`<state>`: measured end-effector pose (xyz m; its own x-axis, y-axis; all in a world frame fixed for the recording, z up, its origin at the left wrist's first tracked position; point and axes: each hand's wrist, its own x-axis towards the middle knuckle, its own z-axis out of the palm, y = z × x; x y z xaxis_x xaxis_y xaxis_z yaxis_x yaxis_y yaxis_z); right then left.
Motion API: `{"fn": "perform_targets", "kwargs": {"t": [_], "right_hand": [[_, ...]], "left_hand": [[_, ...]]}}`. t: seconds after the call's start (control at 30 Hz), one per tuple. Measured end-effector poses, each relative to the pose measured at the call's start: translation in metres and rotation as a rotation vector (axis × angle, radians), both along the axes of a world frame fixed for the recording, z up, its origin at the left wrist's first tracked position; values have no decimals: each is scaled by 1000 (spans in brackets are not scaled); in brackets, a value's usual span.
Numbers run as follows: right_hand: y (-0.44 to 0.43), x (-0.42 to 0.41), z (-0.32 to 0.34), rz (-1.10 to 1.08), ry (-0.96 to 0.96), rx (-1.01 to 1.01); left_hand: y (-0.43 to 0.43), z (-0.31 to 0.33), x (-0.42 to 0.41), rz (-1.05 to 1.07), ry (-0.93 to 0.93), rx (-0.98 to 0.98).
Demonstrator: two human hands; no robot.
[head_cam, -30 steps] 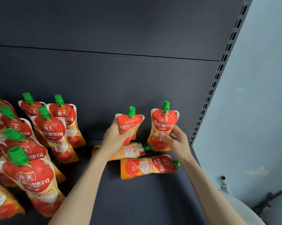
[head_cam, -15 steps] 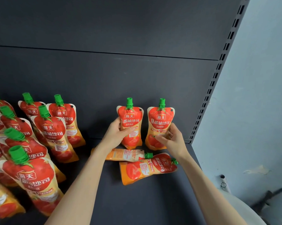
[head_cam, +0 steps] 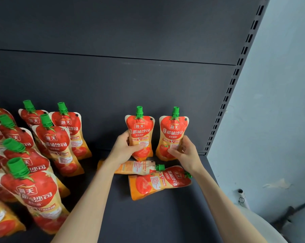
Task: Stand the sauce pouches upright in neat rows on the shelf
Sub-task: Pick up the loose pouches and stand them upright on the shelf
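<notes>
Two red-and-orange sauce pouches with green caps stand upright side by side against the dark back panel. My left hand (head_cam: 126, 149) grips the left pouch (head_cam: 140, 128) at its lower half. My right hand (head_cam: 184, 152) holds the right pouch (head_cam: 173, 130) by its lower right side. In front of them two more pouches lie flat on the shelf (head_cam: 157, 216): one pale-backed pouch (head_cam: 136, 168) with its cap pointing right, and one face-up pouch (head_cam: 158, 182) just nearer me. Several upright pouches (head_cam: 57, 142) stand in rows at the left.
The slotted shelf upright (head_cam: 230, 88) runs up the right side, with a pale wall (head_cam: 274, 111) beyond it. A gap of bare shelf separates the left rows from the two held pouches. A dark object (head_cam: 292, 214) lies on the floor at lower right.
The left pouch, tilted in my left hand a second ago, now stands straight next to the right pouch. Both pouches sit closer to the back panel.
</notes>
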<state>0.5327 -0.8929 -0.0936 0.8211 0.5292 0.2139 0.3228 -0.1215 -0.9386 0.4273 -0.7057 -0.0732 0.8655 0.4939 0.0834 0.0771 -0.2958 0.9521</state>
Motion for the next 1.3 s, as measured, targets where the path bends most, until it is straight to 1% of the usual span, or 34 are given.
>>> {"fn": "perform_targets", "kwargs": {"t": [0.23,0.37,0.47,0.53,0.6,0.67,0.7,0.77,0.83,0.9,1.0,1.07,1.17,1.3], "right_hand": [[0,-1,-1,-27,-38,-31],[-1,-5,3,-51,-52,-94],[-7,-11,7,-102,-35,-141],[-16,-18,7,-173,-17,-136],[-26,-28,1,-268,-55,-166],[-35,-39,-7,-327,-168,-251],[-38,-45,-9,-306,-198,-274],[-42,-56,-10,-160,-196,-324],[-47,-63,-11,-12,-218,-442],[-53,-69,-9,62,-236,-550],[-65,-75,-5,122,-199,-602],[-69,-80,-4,123,-182,-591],[-70,-86,-4,62,-141,-607],[-70,-88,-2,6,-109,-659]], "left_hand": [[4,1,3,23,2,45],[3,-2,1,73,15,76],[-5,-2,-7,163,88,198],[-12,-3,-20,289,105,301],[-19,-8,-35,354,132,410],[-25,-13,-48,291,199,517],[-28,-13,-52,244,237,561],[-33,-13,-58,167,297,656],[-37,-13,-64,99,364,753],[-39,-16,-71,50,419,809],[-43,-21,-79,22,451,828],[-47,-20,-81,4,439,828],[-55,-19,-85,-5,394,831],[-59,-22,-91,17,284,837]]}}
